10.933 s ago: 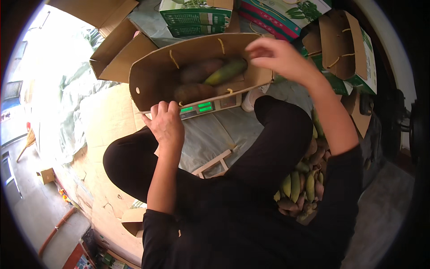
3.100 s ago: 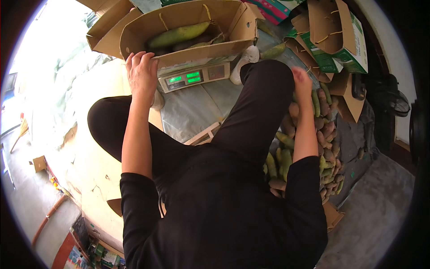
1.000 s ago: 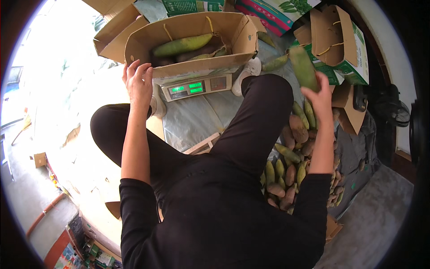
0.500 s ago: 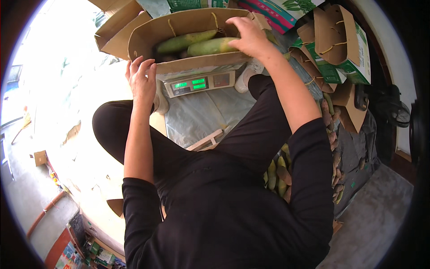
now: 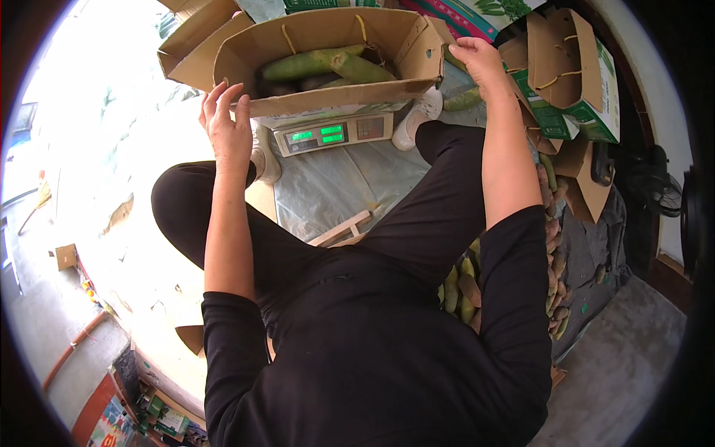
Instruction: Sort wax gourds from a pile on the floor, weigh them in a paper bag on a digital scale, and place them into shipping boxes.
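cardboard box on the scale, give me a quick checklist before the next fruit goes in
1. Open brown cardboard box sits on the grey digital scale: ok.
2. Scale's green display lit: ok; the figures are too small to judge.
3. Left hand steadies the box's near wall, fingers spread open: ok.
4. Right hand is at the box's right end flap; empty or holding something: cannot tell.
5. Room left in the box: ok, long green fruits lie at the bottom and fill only part of it.
6. More fruit within reach: ok, a pile of green and brownish fruits lies by the right arm.
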Available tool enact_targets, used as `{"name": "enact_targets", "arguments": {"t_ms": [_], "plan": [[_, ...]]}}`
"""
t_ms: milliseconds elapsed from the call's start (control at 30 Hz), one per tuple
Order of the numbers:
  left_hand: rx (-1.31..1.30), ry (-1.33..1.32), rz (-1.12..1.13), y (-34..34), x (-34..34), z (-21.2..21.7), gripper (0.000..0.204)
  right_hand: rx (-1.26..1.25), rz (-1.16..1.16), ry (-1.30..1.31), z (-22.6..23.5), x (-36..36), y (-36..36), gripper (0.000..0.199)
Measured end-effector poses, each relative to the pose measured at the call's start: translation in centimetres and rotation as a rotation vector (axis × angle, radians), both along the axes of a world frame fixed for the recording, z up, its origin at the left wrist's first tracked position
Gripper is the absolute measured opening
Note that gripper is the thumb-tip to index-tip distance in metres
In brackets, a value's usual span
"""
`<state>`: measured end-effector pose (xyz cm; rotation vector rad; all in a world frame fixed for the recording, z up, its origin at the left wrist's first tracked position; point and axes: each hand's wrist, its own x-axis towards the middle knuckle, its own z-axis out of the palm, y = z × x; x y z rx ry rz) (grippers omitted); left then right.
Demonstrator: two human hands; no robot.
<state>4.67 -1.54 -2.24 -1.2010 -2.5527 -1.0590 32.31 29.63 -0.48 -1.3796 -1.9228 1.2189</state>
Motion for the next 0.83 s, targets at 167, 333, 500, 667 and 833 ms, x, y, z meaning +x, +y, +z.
{"name": "enact_targets", "arguments": {"t_ms": [167, 333, 500, 667, 833], "plan": [[0.009, -0.003, 0.0, 0.4, 0.0, 0.1, 0.023, -0.037, 0.008, -0.059, -1.0, 0.6, 1.4, 0.04], [0.052, -0.115, 0.036, 0.4, -0.3, 0.6, 0.033, -0.107, -0.051, -0.088, 0.1, -0.5, 0.2, 0.041], [0.286, -0.576, 0.069, 1.8, -1.6, 2.9, 0.043, -0.234, 0.025, -0.218, -1.2, -0.1, 1.9, 0.046], [0.148, -0.798, 0.065, 3.1, -4.3, 7.5, 0.063, -0.183, -0.009, -0.144, -1.3, -1.3, 1.3, 0.042], [-0.362, -0.865, 0.089, 4.0, -8.7, 7.6, 0.077, -0.259, 0.032, -0.182, -0.7, -2.3, 1.0, 0.04]]}}
